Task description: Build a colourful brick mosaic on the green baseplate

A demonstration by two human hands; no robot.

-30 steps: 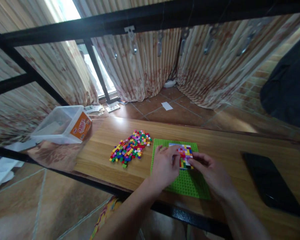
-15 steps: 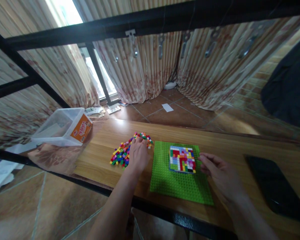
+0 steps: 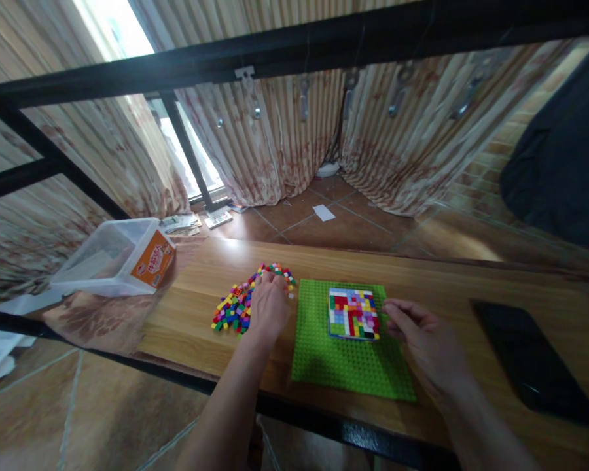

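Note:
A loose pile of small coloured toy bricks lies left of the green baseplate. Over its right side is my left hand, fingers bent down and together among the bricks; the fingertips and anything in them are hidden. On the baseplate sits a square block of many-coloured bricks, several layers high. Just off its right edge, my right hand has thumb and forefinger pinched together. Whatever is between them is too small to make out.
On the wooden table, a black phone-like slab lies right of my right hand. A clear plastic box with an orange label stands beyond the table's left end. A dark metal bar crosses above the far side.
The view has shifted slightly, moving the scene a little left. Both hands keep nearly the same places, the left at the pile and the right beside the brick block.

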